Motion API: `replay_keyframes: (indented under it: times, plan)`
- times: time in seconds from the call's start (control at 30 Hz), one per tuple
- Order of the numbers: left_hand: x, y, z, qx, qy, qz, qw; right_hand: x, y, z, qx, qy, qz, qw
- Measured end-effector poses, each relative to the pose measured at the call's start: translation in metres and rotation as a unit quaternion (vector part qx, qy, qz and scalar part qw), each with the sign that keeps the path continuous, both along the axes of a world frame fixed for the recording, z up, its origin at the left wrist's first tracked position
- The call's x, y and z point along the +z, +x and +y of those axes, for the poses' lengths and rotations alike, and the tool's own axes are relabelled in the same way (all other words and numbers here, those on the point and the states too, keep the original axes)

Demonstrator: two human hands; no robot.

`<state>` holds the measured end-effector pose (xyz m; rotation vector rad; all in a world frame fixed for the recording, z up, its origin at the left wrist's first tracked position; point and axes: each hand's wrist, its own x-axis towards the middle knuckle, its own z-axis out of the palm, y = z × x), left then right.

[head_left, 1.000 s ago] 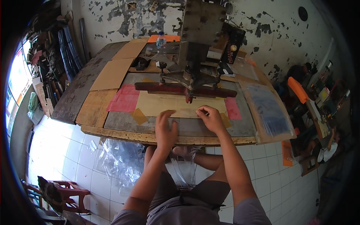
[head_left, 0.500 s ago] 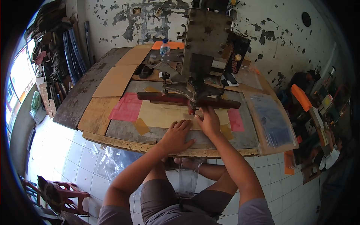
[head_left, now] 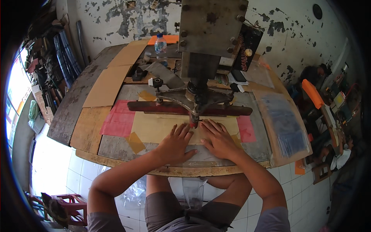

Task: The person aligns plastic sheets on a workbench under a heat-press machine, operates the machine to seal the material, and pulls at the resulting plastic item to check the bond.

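My left hand [head_left: 174, 146] lies flat with fingers stretched forward, on the near edge of a pale yellow sheet [head_left: 152, 129] taped to the grey metal plate [head_left: 121, 145]. Beside it my right hand [head_left: 219, 142] rests palm down in the same way, fingers spread and nothing held. Just beyond the fingertips stands a press with a dark red crossbar [head_left: 170, 108] and a three-armed metal bracket [head_left: 195, 96]. A red-tipped bolt [head_left: 193, 123] points down between the two hands. Whether a clear film lies under my palms I cannot tell.
Pink sheets [head_left: 119, 118] flank the yellow one. Brown cardboard [head_left: 106, 87] covers the table's left side; a stack of clear plastic bags [head_left: 284, 123] lies on the right. Farther back are a water bottle [head_left: 160, 44] and a black phone [head_left: 238, 75]. Another person [head_left: 311, 73] sits at far right.
My right hand has come back from under the crossbar and now lies flat on the near side. The left hand stays flat, its fingers more spread. The whole view has tilted slightly.
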<state>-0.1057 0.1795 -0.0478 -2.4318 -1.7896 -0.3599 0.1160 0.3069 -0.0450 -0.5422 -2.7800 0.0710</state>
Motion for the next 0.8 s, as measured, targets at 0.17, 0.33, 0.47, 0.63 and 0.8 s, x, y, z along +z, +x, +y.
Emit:
replay_keyframes:
  times: [0.17, 0.33, 0.47, 0.63, 0.8]
  plan:
    - [0.0, -0.013, 0.016, -0.011, 0.01, -0.009, 1.0, 0.004, -0.014, 0.014, -0.005, 0.003, -0.014, 1.0]
    - [0.004, -0.015, 0.016, -0.021, 0.016, -0.029, 0.999, 0.01, -0.014, 0.012, 0.007, -0.01, 0.034, 0.999]
    - [0.011, -0.014, 0.014, -0.023, 0.0, 0.007, 1.0, 0.011, -0.016, 0.014, 0.023, -0.037, 0.051, 0.998]
    - [0.017, -0.013, 0.012, -0.029, -0.038, 0.0, 0.999, 0.01, -0.011, 0.012, 0.018, -0.072, 0.045, 0.996]
    - [0.013, -0.016, 0.012, -0.032, -0.037, -0.053, 0.997, 0.013, -0.006, 0.009, 0.026, -0.072, 0.04, 0.996]
